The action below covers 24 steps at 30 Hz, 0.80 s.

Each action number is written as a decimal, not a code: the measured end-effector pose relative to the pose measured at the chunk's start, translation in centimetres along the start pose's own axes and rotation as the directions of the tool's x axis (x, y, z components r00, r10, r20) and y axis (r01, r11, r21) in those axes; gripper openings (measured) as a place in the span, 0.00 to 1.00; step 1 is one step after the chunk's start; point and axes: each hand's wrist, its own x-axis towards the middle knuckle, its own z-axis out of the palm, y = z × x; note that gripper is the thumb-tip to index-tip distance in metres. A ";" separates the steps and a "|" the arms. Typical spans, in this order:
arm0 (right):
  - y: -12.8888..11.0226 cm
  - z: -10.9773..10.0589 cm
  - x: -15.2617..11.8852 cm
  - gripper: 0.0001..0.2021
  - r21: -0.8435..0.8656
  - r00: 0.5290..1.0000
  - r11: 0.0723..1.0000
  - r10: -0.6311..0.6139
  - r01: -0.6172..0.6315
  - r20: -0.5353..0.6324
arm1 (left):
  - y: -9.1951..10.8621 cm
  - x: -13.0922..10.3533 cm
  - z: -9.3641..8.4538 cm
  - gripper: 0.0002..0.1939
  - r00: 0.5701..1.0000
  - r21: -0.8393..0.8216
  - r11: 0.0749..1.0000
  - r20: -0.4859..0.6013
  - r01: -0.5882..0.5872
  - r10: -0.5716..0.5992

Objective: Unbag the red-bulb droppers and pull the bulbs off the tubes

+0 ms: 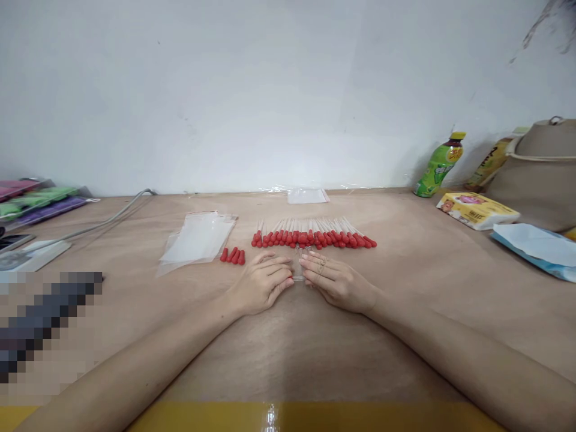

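- Between the left hand (265, 283) and the right hand (339, 282), in front of the person, a slim, clear, straight tube (299, 278) lies crosswise, with a speck of red at its left end.
- At that red end, the left hand's thumb and bent fingertips are clamped on the tube; the other fingers lie close together.
- At the opposite end, the right hand's fingertips close on the tube, its fingers side by side, partly hiding the grip.
- Just beyond the fingertips, a long row of clear droppers with red, rounded bulbs (306, 238) spreads sideways, bulbs toward the person.
- Near the left hand, four loose, red, rounded bulbs (233, 256) lie beside a fanned stack of clear plastic bags (198, 239).
- Behind the row, by the pale wall (270, 102), lies a small, flat, whitish stack (308, 195).
- Far left, a grey cable (112, 216) crosses the brown tabletop (279, 354) near pink, green and purple packets (40, 201).
- Far right stand a green bottle with a yellow cap (438, 167), a yellow soft pack (477, 210), a light-blue packet (535, 249) and a beige bag (537, 177).
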 end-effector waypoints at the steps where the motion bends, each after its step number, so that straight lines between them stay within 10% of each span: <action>1: 0.0 0.0 0.0 0.11 0.001 1.000 1.000 -0.005 0.005 -0.004 | 0.0 0.0 0.0 0.10 1.000 -0.005 1.000 0.002 0.003 -0.003; 24: 0.1 -0.7 -0.6 0.13 0.054 0.998 0.997 -0.058 0.056 0.034 | 0.5 -0.5 -0.6 0.08 0.999 -0.051 0.998 -0.023 -0.036 0.035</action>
